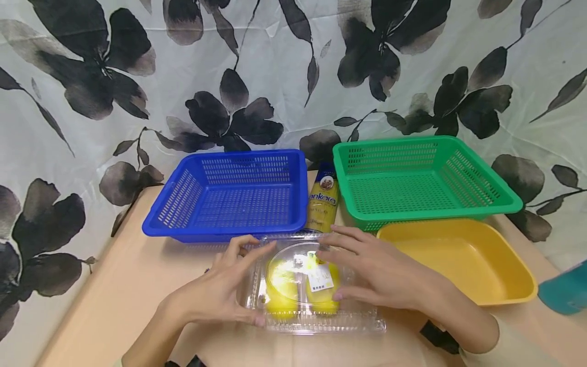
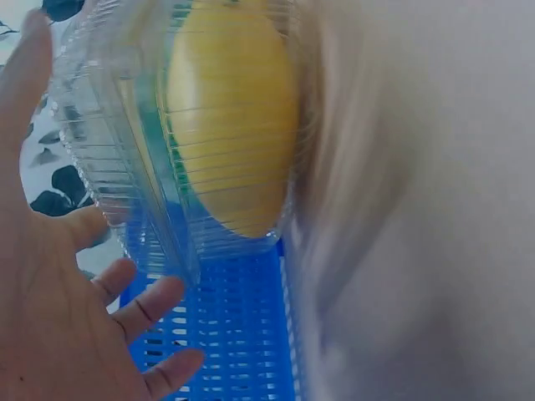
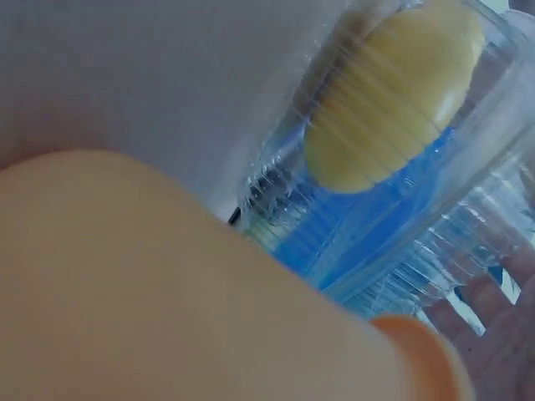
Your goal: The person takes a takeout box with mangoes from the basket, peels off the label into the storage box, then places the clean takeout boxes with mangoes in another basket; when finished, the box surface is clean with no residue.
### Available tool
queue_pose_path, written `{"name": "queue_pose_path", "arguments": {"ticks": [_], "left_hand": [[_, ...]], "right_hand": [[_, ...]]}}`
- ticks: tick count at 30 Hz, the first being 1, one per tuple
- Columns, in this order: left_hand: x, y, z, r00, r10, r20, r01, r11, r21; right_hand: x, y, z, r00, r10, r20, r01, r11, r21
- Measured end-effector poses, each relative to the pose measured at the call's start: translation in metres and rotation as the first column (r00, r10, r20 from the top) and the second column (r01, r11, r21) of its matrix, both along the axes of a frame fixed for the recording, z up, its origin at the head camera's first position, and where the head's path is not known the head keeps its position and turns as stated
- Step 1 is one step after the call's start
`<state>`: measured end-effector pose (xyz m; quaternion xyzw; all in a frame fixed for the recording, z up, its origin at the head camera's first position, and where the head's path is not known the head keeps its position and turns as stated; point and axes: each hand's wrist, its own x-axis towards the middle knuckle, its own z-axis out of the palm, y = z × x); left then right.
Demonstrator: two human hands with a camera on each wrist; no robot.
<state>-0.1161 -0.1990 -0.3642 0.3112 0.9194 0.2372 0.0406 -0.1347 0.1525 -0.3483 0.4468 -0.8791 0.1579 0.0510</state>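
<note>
A clear plastic clamshell box (image 1: pixel 321 325) lies closed on the table. Two smooth yellow oval fruits, a left fruit (image 1: pixel 282 293) and a right fruit (image 1: pixel 326 303), show inside, and a white label (image 1: pixel 320 278) is on the lid. My left hand (image 1: pixel 211 293) is at the box's left side, thumb by the front corner and index finger by the back. The left wrist view shows its fingers apart beside the box's edge. My right hand (image 1: pixel 382 270) spreads its fingers over the lid's right side. In the right wrist view a blurred part of that hand hides much of the box.
A blue basket (image 1: pixel 224 235) stands behind on the left, a green basket (image 1: pixel 440 213) behind on the right. Between them lies a yellow pack (image 1: pixel 322 204) lettered "ankara". A yellow tub (image 1: pixel 458 265) sits right of the box, with a teal object (image 1: pixel 564 289) at the right edge.
</note>
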Motion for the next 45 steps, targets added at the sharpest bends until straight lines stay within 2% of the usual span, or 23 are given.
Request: {"name": "queue_pose_path", "arguments": {"ticks": [3, 9, 17, 22, 29, 34, 38, 45], "left_hand": [[0.001, 0.000, -0.004, 1.000, 0.024, 0.015, -0.024, 0.999, -0.025], [0.003, 0.002, -0.008, 0.992, 0.081, 0.101, -0.077, 0.996, -0.040], [-0.002, 0.004, -0.012, 0.970, 0.057, 0.236, -0.068, 0.997, 0.041], [-0.002, 0.004, -0.014, 0.961, 0.071, 0.269, -0.085, 0.995, 0.042], [-0.002, 0.004, -0.015, 0.962, 0.080, 0.260, -0.095, 0.994, 0.045], [-0.005, 0.005, -0.014, 0.976, 0.043, 0.214, -0.067, 0.992, 0.105], [-0.006, 0.006, -0.015, 0.982, 0.044, 0.184, -0.071, 0.987, 0.145], [-0.006, 0.005, -0.018, 0.978, 0.015, 0.206, -0.058, 0.977, 0.203]], "right_hand": [[-0.003, -0.006, 0.002, 0.999, 0.037, 0.029, -0.037, 0.999, 0.021], [-0.009, -0.014, 0.002, 0.991, 0.130, -0.010, -0.130, 0.991, 0.023], [-0.011, -0.017, 0.002, 0.981, 0.192, -0.043, -0.190, 0.981, 0.047], [-0.011, -0.021, 0.002, 0.974, 0.209, -0.086, -0.202, 0.976, 0.084], [-0.009, -0.021, 0.000, 0.970, 0.220, -0.102, -0.207, 0.971, 0.121], [-0.008, -0.023, 0.001, 0.974, 0.209, -0.087, -0.197, 0.972, 0.125], [-0.007, -0.024, 0.003, 0.980, 0.190, -0.054, -0.182, 0.975, 0.131], [-0.007, -0.025, 0.005, 0.987, 0.161, -0.005, -0.160, 0.985, 0.067]]}}
